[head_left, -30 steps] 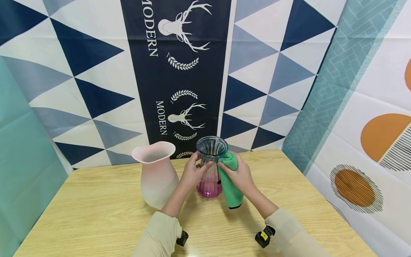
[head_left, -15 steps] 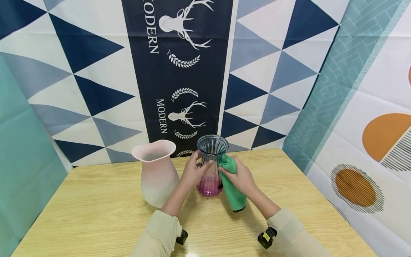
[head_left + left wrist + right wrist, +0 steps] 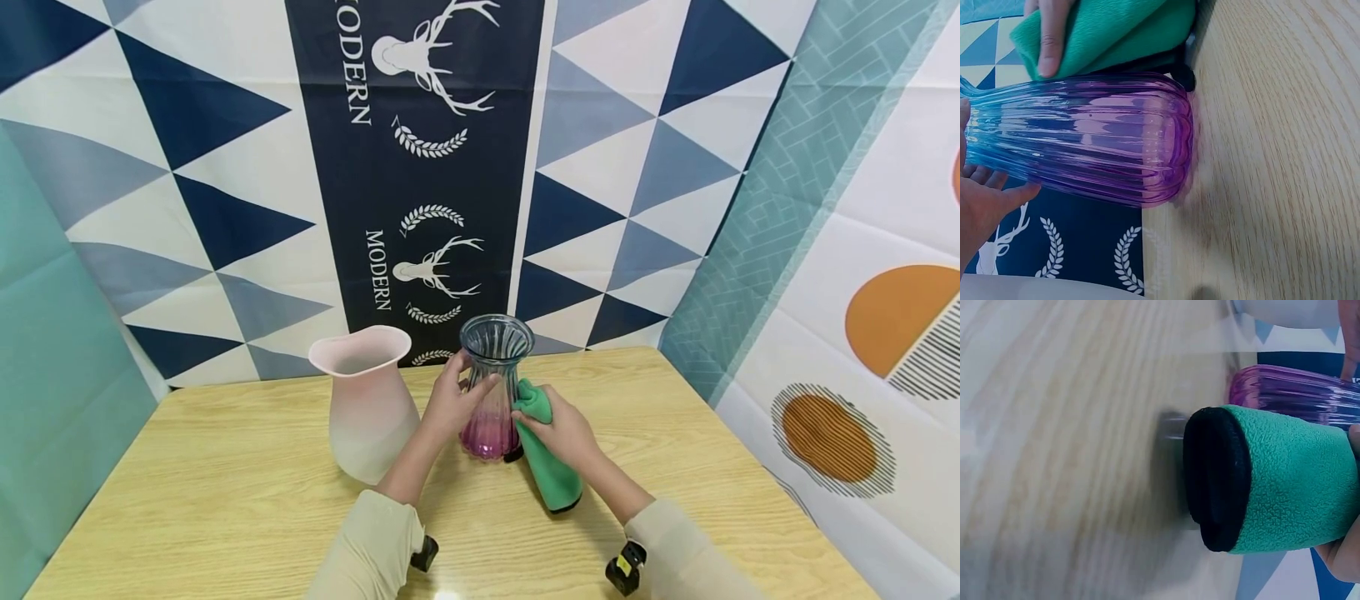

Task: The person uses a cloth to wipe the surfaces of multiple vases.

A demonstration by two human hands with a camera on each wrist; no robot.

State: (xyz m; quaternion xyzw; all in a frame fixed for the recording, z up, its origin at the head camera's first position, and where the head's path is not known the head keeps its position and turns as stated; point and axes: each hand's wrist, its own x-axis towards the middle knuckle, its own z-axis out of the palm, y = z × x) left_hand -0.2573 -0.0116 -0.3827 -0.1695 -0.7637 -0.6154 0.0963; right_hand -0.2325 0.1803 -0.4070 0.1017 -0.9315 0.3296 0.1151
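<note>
A ribbed glass vase [image 3: 491, 421], blue at the flared top and purple at the base, stands upright on the table. My left hand [image 3: 450, 404] grips its neck from the left, thumb in front and fingers behind. On the other side my right hand [image 3: 564, 429] holds a folded green cloth [image 3: 551, 475] with dark edging against the vase's side. In the left wrist view the cloth [image 3: 1129, 34] lies along the vase [image 3: 1097, 137], and a finger presses on it. The right wrist view shows the folded cloth [image 3: 1297, 481] covering part of the vase [image 3: 1291, 394].
Left of the glass vase, close to my left forearm, stands a larger frosted pink-white vase [image 3: 367, 417] with a wavy rim. The wooden table [image 3: 225, 483] meets a patterned wall covering [image 3: 420, 183] at the back.
My right hand has slid the green cloth down the vase's side, from near the rim to lower on the body. The left hand keeps its grip and the vase stays in place.
</note>
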